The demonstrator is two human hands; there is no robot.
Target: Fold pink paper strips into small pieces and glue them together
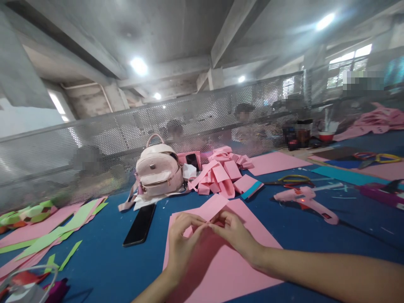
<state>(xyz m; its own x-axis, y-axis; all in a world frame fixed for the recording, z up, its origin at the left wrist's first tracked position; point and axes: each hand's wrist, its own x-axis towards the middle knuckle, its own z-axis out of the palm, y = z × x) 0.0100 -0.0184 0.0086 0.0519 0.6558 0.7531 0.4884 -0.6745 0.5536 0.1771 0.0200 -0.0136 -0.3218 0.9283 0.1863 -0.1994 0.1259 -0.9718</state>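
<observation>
My left hand and my right hand meet above a stack of pink sheets. Between their pinched fingertips is a small pink paper strip, its far end pointing away from me. Thumbs and forefingers of both hands press on its near edge. How the strip is folded under the fingers is hidden. Just beyond lies a heap of pink paper strips, with a pink and blue piece at its right side.
A pale pink backpack stands behind a black phone. To the right lie a pink glue gun with its cord, yellow-handled scissors and a purple glue gun. Green strips spread at left. A perforated metal partition runs behind.
</observation>
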